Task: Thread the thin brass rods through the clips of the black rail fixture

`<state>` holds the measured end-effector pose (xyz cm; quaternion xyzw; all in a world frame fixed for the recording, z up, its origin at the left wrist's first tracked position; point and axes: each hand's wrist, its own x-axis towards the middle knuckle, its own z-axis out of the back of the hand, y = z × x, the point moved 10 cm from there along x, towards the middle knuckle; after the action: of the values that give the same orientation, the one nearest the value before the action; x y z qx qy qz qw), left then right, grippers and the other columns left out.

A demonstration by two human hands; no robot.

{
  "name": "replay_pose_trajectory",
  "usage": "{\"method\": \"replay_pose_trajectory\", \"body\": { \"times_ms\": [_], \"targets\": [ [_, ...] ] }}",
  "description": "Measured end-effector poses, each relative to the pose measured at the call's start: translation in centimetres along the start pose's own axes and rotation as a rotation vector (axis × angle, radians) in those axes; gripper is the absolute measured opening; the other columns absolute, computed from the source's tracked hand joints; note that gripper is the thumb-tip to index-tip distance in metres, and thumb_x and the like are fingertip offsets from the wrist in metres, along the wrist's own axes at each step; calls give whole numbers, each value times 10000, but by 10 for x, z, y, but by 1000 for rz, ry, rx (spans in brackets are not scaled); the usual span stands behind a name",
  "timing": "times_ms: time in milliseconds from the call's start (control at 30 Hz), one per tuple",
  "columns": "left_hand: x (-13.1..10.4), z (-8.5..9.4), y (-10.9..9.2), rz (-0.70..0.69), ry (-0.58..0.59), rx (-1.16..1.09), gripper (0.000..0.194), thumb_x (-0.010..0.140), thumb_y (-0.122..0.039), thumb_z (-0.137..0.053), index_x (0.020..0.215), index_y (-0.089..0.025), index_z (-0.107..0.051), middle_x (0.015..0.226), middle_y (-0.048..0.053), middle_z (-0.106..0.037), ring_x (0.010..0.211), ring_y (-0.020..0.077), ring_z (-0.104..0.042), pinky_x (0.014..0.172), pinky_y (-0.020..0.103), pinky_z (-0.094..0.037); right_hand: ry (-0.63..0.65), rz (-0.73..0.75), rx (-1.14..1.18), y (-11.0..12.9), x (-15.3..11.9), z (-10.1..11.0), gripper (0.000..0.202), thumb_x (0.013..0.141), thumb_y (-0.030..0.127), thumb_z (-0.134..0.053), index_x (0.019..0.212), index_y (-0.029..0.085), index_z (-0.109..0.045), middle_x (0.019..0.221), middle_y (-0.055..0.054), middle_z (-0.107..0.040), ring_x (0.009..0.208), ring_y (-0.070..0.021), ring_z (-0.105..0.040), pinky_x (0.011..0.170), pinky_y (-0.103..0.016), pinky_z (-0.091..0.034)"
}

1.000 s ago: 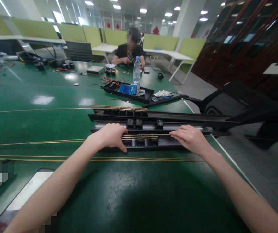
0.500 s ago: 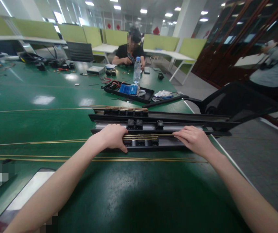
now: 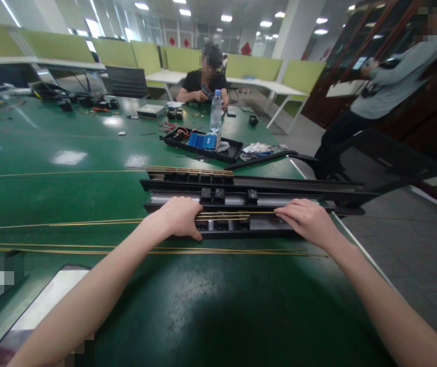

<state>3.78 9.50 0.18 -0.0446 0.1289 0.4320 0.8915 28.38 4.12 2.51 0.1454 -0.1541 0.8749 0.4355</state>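
Observation:
My left hand [image 3: 183, 218] grips the nearest black rail [image 3: 268, 234] across its width, thumb on the near side, with thin brass rods [image 3: 224, 216] running under the palm. Small black blocks [image 3: 222, 225] sit in that rail beneath the rods. To the right, my right hand [image 3: 303, 218] pinches the end of one rod between thumb and fingers, just above the rail. Behind lies a second rail [image 3: 291, 200] with a few black blocks [image 3: 252, 197], and beyond it a third with more rods on top.
More brass rods [image 3: 241, 251] lie in front of the rails. Behind are a black tray [image 3: 234, 150] with a blue item, a water bottle [image 3: 216, 112] and a seated person [image 3: 207, 81]. A black chair stands at the right; a tablet-like object [image 3: 50, 295] lies near left.
At the right, a standing person has moved left and more of the body shows. Both hands keep nearly the same grip and place.

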Motion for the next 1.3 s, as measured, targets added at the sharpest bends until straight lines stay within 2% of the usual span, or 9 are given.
{"method": "replay_pose_trajectory", "body": {
  "times_ms": [767, 867, 1000, 1133, 1300],
  "targets": [
    [-2, 0, 4, 3, 32, -64, 720, 595, -689, -673, 1143, -224, -668, 1060, 119, -725, 949, 311, -672, 754, 363, -503, 1, -65, -24, -14, -11, 8, 180, 910, 262, -565, 973, 200, -721, 924, -55, -744, 853, -214, -649, 767, -356, -480],
    [-5, 2, 9, 39, 64, -123, 681, 627, -684, -652, 1141, -239, -678, 1047, 110, -728, 911, 280, -678, 717, 330, -499, -27, -96, -40, -18, -14, 12, 180, 889, 265, -575, 963, 195, -723, 925, -62, -745, 856, -222, -656, 768, -360, -479],
    [-12, 9, 15, 80, 51, -159, 601, 670, -691, -608, 1051, -238, -714, 991, 101, -733, 837, 252, -678, 670, 307, -485, -51, -108, -50, -19, -14, 13, 177, 887, 257, -570, 963, 194, -716, 922, -61, -743, 848, -222, -654, 767, -363, -476],
    [-18, 14, 17, 45, 55, -187, 527, 731, -671, -548, 976, -242, -733, 916, 82, -740, 773, 236, -662, 641, 310, -472, -59, -117, -52, -17, -10, 13, 176, 898, 250, -561, 972, 181, -705, 919, -65, -735, 854, -222, -642, 785, -369, -472],
    [-21, 21, 18, 4, 31, -211, 411, 829, -547, -473, 951, -258, -738, 863, 54, -742, 731, 200, -646, 641, 296, -459, -78, -111, -13, -8, 3, 18, 181, 902, 251, -558, 999, 185, -697, 949, -71, -730, 873, -225, -638, 799, -375, -466]
  ]
}}
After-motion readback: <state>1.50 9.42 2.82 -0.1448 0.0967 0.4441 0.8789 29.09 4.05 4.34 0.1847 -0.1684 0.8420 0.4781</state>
